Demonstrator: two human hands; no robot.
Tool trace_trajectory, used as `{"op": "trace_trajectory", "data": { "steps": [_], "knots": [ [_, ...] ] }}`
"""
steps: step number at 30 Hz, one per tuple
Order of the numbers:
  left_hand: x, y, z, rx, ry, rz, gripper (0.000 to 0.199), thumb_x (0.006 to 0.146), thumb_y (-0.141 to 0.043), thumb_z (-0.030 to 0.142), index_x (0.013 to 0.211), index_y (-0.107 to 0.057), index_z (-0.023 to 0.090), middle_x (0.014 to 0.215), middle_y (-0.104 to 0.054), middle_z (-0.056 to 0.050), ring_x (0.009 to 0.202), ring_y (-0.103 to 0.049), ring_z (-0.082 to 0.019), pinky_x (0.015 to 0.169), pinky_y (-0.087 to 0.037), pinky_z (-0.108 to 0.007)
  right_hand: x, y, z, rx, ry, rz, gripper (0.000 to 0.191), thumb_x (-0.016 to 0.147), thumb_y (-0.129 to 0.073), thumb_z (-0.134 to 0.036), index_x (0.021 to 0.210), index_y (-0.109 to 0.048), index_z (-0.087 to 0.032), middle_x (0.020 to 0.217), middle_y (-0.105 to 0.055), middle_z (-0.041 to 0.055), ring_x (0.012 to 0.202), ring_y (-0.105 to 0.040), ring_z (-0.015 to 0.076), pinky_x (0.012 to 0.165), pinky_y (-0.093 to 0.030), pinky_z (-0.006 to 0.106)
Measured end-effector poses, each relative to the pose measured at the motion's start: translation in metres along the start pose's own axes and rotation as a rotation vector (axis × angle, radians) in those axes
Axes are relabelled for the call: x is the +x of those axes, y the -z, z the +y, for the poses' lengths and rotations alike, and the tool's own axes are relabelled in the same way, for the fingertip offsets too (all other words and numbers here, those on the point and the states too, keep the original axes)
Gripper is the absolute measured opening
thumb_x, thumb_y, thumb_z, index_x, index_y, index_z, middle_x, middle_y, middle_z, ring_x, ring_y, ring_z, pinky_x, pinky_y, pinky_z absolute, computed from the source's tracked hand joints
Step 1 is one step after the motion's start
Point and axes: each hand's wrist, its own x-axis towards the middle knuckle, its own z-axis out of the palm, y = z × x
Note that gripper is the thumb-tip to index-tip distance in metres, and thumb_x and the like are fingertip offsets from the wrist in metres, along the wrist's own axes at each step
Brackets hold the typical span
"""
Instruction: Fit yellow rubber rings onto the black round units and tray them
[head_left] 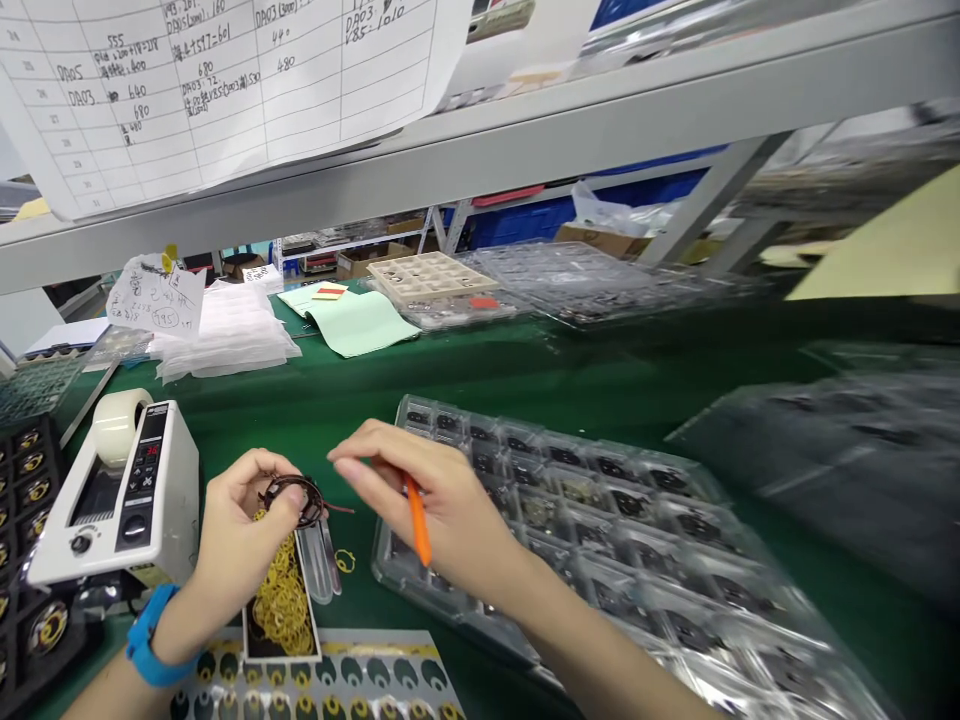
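My left hand, with a blue band on its wrist, pinches a small round black part with a thin reddish wire sticking out to the right. Across from it, my right hand is closed around an orange stick-like tool; its tip is hidden by the hand. The right thumb and forefinger are close together, apart from the round part. Below the left hand sits a narrow box of yellow rings. One loose yellow ring lies on the green mat beside clear strips.
At left stands a white tape dispenser beside a black tray of ringed parts. A clear compartment tray with black parts spreads to the right. A sticker sheet lies in front. A grey shelf beam crosses above.
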Motion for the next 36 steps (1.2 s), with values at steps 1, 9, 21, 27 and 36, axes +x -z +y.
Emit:
{"op": "trace_trajectory", "data": {
  "steps": [1,9,21,27,36],
  "knots": [
    [-0.001,0.000,0.002,-0.025,0.005,-0.034,0.010,0.073,-0.068,0.023,0.073,-0.061,0.015,0.068,-0.056,0.001,0.058,-0.063,-0.015,0.054,-0.052,-0.022,0.000,0.001,0.001,0.050,0.005,-0.073,0.013,0.098,-0.050,-0.012,0.089,-0.058,-0.016,0.075,-0.056,0.0006,0.060,-0.050,0.0100,0.053,-0.039,0.021],
    [-0.003,-0.002,0.009,0.054,-0.095,-0.035,0.011,0.065,-0.063,0.014,0.066,-0.053,0.017,0.063,-0.052,0.002,0.051,-0.049,-0.009,0.047,-0.040,-0.017,-0.003,0.003,-0.001,0.066,0.128,-0.292,0.016,0.101,-0.043,-0.012,0.088,-0.052,-0.017,0.078,-0.054,0.0026,0.068,-0.048,0.0127,0.060,-0.039,0.023],
    [0.002,0.001,0.005,-0.161,0.148,-0.083,0.018,0.070,-0.076,0.023,0.074,-0.061,0.013,0.063,-0.057,0.002,0.047,-0.052,-0.008,0.045,-0.044,-0.016,0.000,0.000,0.003,0.201,-0.146,-0.419,0.038,0.107,-0.029,-0.041,0.079,-0.042,-0.019,0.069,-0.047,-0.0018,0.059,-0.042,0.0112,0.055,-0.034,0.023],
    [0.000,-0.001,0.003,-0.146,0.121,-0.058,0.018,0.072,-0.078,0.026,0.073,-0.066,0.013,0.064,-0.058,0.000,0.049,-0.052,-0.009,0.048,-0.046,-0.018,-0.002,-0.008,0.005,0.406,-0.339,-0.390,0.056,0.103,-0.030,-0.058,0.063,-0.035,-0.019,0.058,-0.037,-0.0025,0.052,-0.034,0.0108,0.049,-0.030,0.024],
    [0.004,0.006,-0.033,0.799,-0.941,0.094,0.026,0.090,-0.052,0.006,0.108,-0.071,0.012,0.085,-0.069,-0.012,0.075,-0.066,-0.020,0.065,-0.054,-0.028,-0.004,-0.024,-0.002,0.787,-0.679,-0.235,0.052,0.090,-0.056,-0.062,0.067,-0.049,-0.017,0.051,-0.035,-0.0054,0.044,-0.022,0.0066,0.040,-0.022,0.021]
  ]
}}
